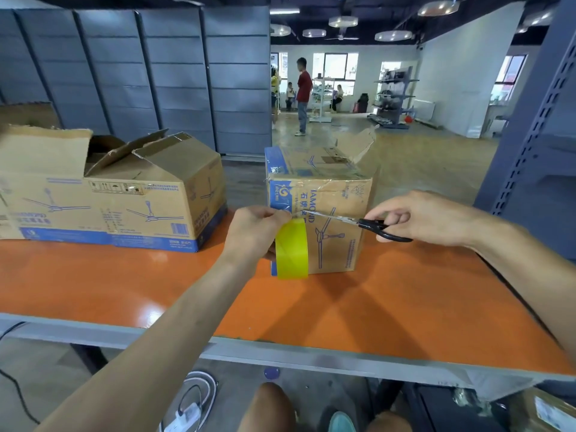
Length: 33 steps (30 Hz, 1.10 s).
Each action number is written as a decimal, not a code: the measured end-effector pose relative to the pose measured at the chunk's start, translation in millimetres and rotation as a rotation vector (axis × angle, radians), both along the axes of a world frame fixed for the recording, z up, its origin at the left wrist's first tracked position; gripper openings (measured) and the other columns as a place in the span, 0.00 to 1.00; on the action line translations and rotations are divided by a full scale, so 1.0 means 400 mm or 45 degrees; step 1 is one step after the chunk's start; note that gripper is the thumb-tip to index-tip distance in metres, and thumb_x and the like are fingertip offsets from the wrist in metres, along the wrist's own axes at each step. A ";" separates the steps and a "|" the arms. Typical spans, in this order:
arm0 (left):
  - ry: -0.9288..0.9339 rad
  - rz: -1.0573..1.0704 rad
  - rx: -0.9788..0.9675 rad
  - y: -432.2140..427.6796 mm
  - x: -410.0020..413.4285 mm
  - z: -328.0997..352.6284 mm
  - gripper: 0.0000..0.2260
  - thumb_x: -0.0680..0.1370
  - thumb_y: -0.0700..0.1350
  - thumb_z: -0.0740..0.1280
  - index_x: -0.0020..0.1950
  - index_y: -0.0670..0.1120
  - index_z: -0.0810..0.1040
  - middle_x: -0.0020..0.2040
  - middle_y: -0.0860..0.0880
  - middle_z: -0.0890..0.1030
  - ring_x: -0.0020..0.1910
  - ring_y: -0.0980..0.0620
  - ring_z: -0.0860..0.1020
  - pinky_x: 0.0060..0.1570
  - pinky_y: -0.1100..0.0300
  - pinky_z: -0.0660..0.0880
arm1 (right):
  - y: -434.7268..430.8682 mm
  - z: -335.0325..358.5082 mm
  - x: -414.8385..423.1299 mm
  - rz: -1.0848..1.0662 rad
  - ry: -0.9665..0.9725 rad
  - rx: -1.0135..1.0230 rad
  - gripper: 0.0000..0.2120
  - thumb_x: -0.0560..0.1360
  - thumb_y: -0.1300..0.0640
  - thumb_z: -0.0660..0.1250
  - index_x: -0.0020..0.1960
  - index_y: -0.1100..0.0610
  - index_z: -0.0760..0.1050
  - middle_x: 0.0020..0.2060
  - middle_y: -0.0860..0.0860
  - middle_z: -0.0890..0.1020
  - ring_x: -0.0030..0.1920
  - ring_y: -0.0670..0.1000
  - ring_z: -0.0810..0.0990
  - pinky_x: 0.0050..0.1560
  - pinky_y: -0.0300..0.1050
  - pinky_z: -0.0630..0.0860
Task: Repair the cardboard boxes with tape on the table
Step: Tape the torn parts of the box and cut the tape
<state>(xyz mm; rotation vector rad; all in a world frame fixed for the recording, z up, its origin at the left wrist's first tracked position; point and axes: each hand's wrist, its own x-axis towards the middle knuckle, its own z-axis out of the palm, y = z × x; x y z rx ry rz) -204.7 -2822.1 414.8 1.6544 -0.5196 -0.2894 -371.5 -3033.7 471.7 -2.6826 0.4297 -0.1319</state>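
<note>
A small cardboard box with blue print and a torn top flap stands on the orange table, clear tape across its front. My left hand grips a yellow tape roll held against the box front, with a clear strip stretched from the roll to the box. My right hand holds black-handled scissors, their blades pointing left and reaching the strip just above the roll. A larger, damaged cardboard box with open flaps sits on the table to the left.
Grey panel walls stand behind the table, and a grey metal rack upright rises at the right. Several people stand and sit far back in the room. Cables and a white charger lie on the floor below the table edge.
</note>
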 end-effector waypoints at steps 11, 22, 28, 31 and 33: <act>-0.012 0.054 -0.011 -0.006 0.008 -0.006 0.07 0.78 0.46 0.72 0.42 0.45 0.84 0.32 0.49 0.82 0.26 0.52 0.79 0.25 0.59 0.74 | 0.004 -0.013 0.018 0.056 -0.047 0.015 0.13 0.78 0.57 0.71 0.52 0.38 0.84 0.37 0.41 0.86 0.46 0.59 0.83 0.54 0.59 0.79; -0.041 0.116 0.011 -0.012 0.019 -0.008 0.07 0.78 0.46 0.71 0.40 0.46 0.84 0.30 0.53 0.81 0.27 0.53 0.78 0.26 0.60 0.73 | -0.019 -0.197 -0.027 -0.114 0.180 -0.155 0.11 0.77 0.57 0.72 0.56 0.43 0.80 0.40 0.41 0.86 0.42 0.43 0.83 0.49 0.45 0.79; -0.062 0.136 0.011 -0.013 0.026 -0.009 0.08 0.77 0.46 0.72 0.38 0.46 0.83 0.33 0.50 0.80 0.33 0.50 0.76 0.32 0.57 0.71 | 0.014 -0.279 -0.006 0.073 0.171 -0.611 0.09 0.81 0.54 0.65 0.57 0.43 0.81 0.51 0.40 0.81 0.57 0.48 0.78 0.52 0.49 0.78; -0.060 0.124 0.017 -0.011 0.033 -0.008 0.10 0.75 0.46 0.73 0.34 0.48 0.83 0.33 0.50 0.81 0.34 0.50 0.77 0.35 0.55 0.72 | 0.045 -0.241 0.021 0.112 0.071 -0.779 0.14 0.82 0.56 0.62 0.61 0.42 0.79 0.55 0.40 0.81 0.63 0.51 0.76 0.55 0.53 0.79; -0.064 0.119 0.023 -0.011 0.037 -0.009 0.11 0.75 0.47 0.74 0.31 0.49 0.83 0.33 0.49 0.81 0.35 0.49 0.77 0.37 0.54 0.72 | 0.090 -0.186 0.046 0.120 -0.274 -0.713 0.13 0.83 0.54 0.62 0.62 0.41 0.80 0.53 0.39 0.81 0.61 0.50 0.78 0.55 0.52 0.79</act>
